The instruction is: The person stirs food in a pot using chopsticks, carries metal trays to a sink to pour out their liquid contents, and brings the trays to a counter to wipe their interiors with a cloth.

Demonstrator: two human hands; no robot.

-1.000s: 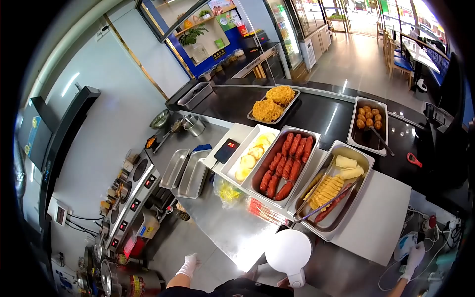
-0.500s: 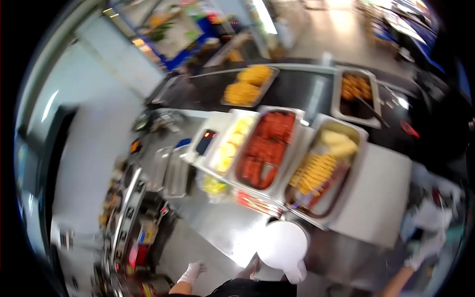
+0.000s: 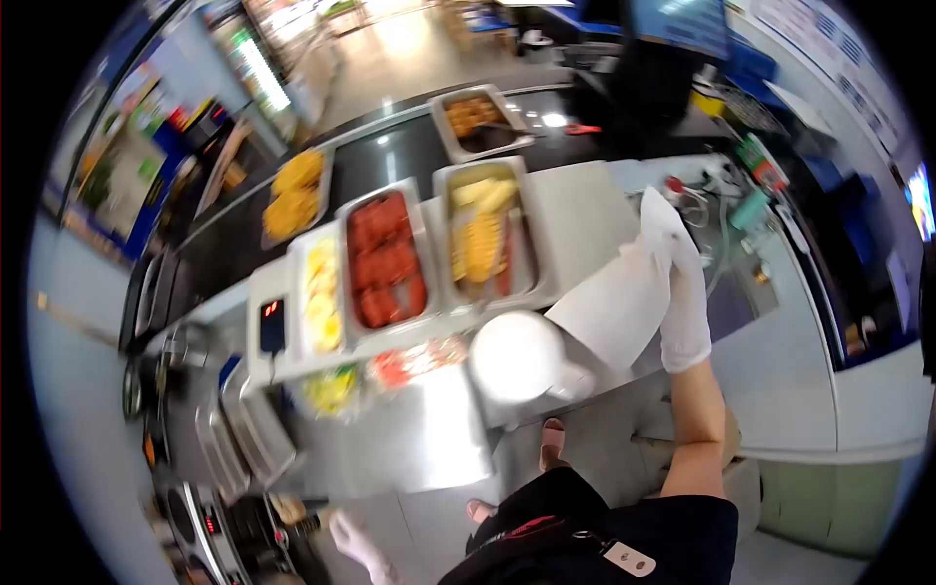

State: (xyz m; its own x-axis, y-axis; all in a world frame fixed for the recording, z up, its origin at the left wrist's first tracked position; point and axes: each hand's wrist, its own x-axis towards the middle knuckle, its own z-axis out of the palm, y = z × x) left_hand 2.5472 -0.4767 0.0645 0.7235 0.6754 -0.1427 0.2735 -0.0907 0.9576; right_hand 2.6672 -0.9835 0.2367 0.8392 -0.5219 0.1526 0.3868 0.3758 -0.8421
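Observation:
My right hand (image 3: 676, 258), in a white glove, is closed on a white paper sheet (image 3: 609, 307). The sheet hangs to the left over the worktop's edge, beside a round white lidded container (image 3: 517, 356). Low on the left, my gloved left hand (image 3: 356, 544) hangs away from the counter near the cooking equipment. Its fingers look loosely apart and nothing shows in them, though it is blurred. Nearest the paper is a metal tray (image 3: 534, 278) of yellow pieces. Left of that stand a tray of red sausages (image 3: 383, 258) and a tray of pale yellow-and-white pieces (image 3: 322, 297).
A tray of brown food (image 3: 473, 115) and a tray of golden fried pieces (image 3: 295, 193) stand on the black ledge. A digital display (image 3: 272, 327) and stacked metal pans (image 3: 249, 429) are at left. Cables and a teal bottle (image 3: 749, 210) lie at right.
The view has turned to the right. My right hand with the white paper has come from the far right side to beside the food trays. My left hand stays low at the left.

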